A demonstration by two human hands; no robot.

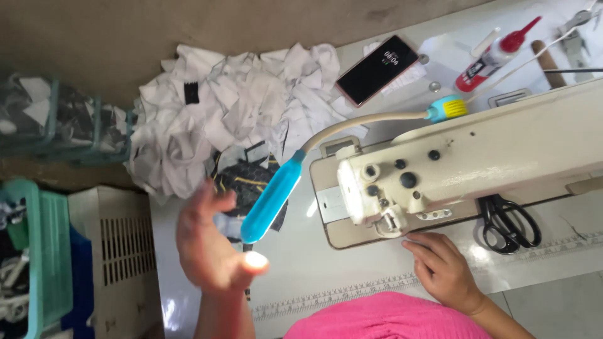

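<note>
The sewing machine (452, 169) is cream and sits on the white worktop (352, 263), right above the right hand (443, 270). That hand lies flat on the worktop with its fingers (421, 246) spread, touching the front edge of the machine's base. Its grip is open and holds nothing. The left hand (210, 248) is up in the air, blurry, with an open grip that is empty too. Just beside it, toward the machine, hangs a blue lamp (271, 199) on a bendy neck. Past the left hand lies a pile of white cloth pieces (232, 113). Black scissors (509, 223) lie near the right hand, on its outer side. Far behind the machine are a phone (377, 69) and a glue bottle (496, 56).
</note>
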